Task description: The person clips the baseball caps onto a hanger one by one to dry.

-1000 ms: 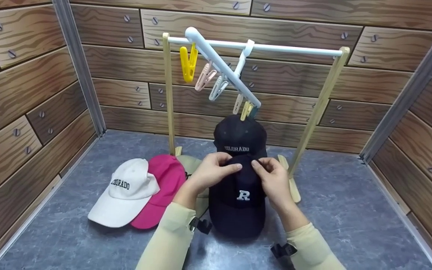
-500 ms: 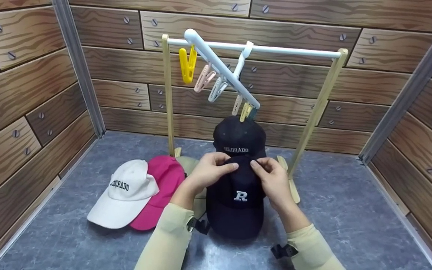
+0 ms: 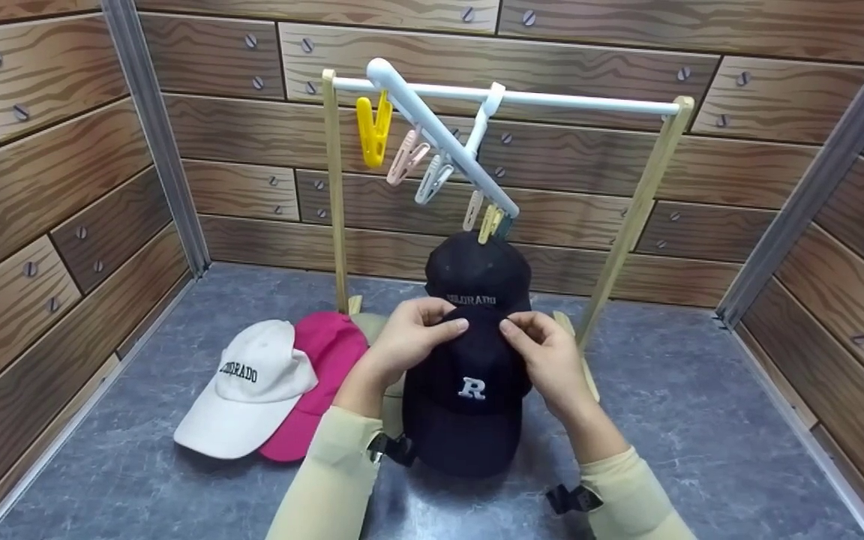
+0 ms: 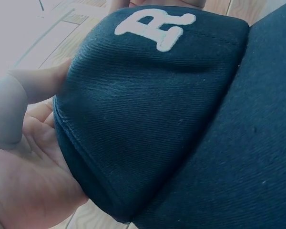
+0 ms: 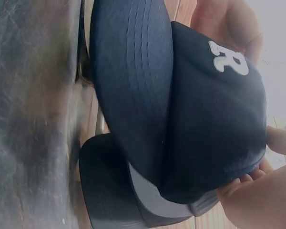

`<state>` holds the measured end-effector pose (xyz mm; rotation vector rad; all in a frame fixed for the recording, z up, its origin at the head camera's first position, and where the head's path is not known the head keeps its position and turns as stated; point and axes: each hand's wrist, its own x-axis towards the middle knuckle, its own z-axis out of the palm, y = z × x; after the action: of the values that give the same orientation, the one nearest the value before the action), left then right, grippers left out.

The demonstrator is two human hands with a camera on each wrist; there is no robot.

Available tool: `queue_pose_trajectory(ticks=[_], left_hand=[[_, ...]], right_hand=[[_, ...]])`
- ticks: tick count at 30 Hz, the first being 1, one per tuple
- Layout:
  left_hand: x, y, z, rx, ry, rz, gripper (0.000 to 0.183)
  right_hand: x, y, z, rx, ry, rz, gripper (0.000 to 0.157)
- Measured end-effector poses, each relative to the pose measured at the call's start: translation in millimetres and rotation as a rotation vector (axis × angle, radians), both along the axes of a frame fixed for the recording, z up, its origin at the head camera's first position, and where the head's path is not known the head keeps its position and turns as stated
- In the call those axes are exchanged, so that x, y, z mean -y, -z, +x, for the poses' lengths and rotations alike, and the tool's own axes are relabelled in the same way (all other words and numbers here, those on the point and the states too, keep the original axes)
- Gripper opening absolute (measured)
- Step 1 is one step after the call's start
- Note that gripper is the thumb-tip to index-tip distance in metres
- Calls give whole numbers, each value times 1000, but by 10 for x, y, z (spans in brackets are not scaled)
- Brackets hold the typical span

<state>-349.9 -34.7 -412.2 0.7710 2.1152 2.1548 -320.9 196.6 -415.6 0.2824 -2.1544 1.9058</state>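
Note:
Both hands hold up a dark navy baseball cap with a white letter R, its brim pointing down and toward me. At the top left of its crown, my left hand pinches the fabric, thumb in front and fingers behind. My right hand pinches the crown's top right the same way. Right behind it a black COLORADO cap hangs from a yellow clothespin on the white clip hanger. In the right wrist view, the black cap's brim shows beside the navy one.
The hanger hooks over the rod of a wooden-legged rack. Several other clothespins hang along it, among them a big yellow one. A white cap, a pink cap and a partly hidden olive cap lie at left.
Both hands still pinch the navy cap. The cap has shifted slightly left, with the left hand moving a little left as well. The hanging black cap stays nearly in place.

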Motion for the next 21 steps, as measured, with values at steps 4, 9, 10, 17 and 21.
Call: queue_pose_trajectory(ticks=[4,9,10,17,21], left_hand=[[12,-21,3,8,4,35,9],[1,-43,-1,4,-4,61,7],[-5,-47,-2,2,-6,69,7],[-44,-66,-9,-28,-42,99,12],[-55,-102,-19,-52,-67,101,14]], right_hand=[[-20,-38,-6,-1,-17,36,17],[-47,-93,-8,-21,-18,72,19],[-51,-106,-9,-28,-18,78,20],[-64,-198,-20,-26,-37,84,22],[-73,-256,-45,-38,-34,100,23]])
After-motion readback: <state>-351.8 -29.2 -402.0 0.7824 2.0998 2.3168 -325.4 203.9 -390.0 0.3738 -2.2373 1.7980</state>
